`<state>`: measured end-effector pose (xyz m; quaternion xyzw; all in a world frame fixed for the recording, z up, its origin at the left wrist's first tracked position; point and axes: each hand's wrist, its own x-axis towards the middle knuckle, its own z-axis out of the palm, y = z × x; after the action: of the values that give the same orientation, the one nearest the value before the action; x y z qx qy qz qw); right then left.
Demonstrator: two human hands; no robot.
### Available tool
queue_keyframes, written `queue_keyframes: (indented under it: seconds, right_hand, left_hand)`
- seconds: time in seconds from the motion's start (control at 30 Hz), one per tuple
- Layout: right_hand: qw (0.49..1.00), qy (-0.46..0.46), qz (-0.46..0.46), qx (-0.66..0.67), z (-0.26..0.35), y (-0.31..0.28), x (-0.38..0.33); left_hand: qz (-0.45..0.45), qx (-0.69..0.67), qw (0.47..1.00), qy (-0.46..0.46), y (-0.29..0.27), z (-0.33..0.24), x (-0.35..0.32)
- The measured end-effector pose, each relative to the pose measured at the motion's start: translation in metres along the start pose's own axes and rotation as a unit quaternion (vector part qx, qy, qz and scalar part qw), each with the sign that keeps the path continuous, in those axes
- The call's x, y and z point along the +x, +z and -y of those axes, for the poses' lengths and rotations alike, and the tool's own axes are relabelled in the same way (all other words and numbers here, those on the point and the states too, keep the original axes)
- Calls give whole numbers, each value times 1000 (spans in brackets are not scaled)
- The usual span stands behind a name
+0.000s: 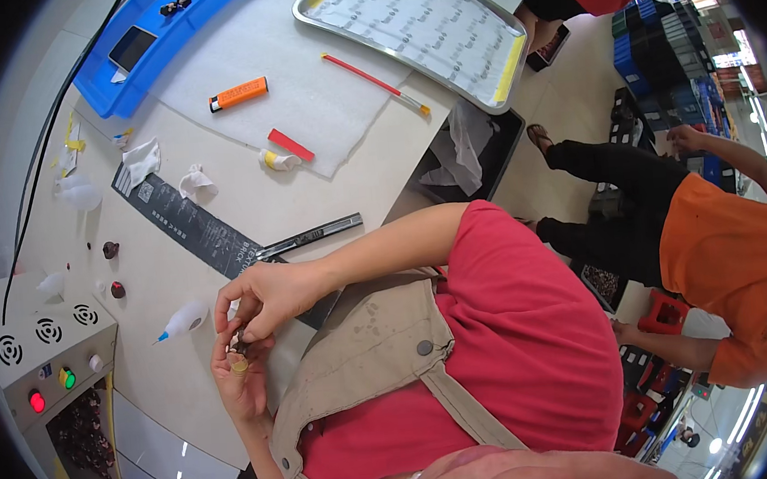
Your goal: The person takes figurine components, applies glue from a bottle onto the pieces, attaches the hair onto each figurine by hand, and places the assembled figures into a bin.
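My right hand [269, 295] comes in from the upper arm with thumb and fingers pinched together at a small dark piece [239, 344]. Below it, my left hand [243, 381] is closed round the same piece, a yellow finger cot [239, 365] on one finger. The fingers cover much of the piece, so its kind cannot be made out. Left of the hands, a small white squeeze bottle [187, 318] with a blue needle tip lies on the table. A black printed strip [189, 223] lies beyond the hands, and a slim black-and-silver tool [311, 236] rests near the right forearm.
Dark red pieces [117, 289], crumpled tissue [143, 159], an orange lighter-like item [239, 94] and a red brush [376, 82] lie about. A metal tray [412, 26], blue tray [101, 82] and box with lit buttons [59, 346] surround them. A co-worker in orange [719, 267] is right.
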<state>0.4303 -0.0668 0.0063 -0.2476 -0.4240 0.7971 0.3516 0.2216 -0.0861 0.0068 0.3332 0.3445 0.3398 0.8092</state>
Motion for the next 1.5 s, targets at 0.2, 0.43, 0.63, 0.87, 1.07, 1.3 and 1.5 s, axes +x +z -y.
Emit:
queue_keyframes:
  seconds: [0.2, 0.43, 0.63, 0.87, 1.07, 1.3, 1.5]
  right_hand:
    - [1000, -10, 6, 7, 0, 0, 0]
    - [1000, -9, 10, -4, 2, 0, 0]
    - [999, 17, 20, 33, 4, 0, 1]
    - [999, 37, -6, -7, 5, 6, 4]
    - [999, 38, -9, -11, 6, 4, 4]
    - [998, 41, -28, -28, 4, 5, 7]
    - [999, 31, -15, -16, 4, 5, 5]
  left_hand:
    - [-16, -6, 1000, 3, 0, 0, 0]
    - [-9, 0, 1000, 6, 4, -2, 1]
    - [-25, 20, 999, 10, 9, 0, -1]
    - [-14, -6, 1000, -16, 6, -2, -6]
    - [-7, -33, 999, -6, 8, -1, -3]
    - [-11, -120, 993, 11, 13, -1, -4]
    - [-16, -163, 987, -10, 18, -2, -4]
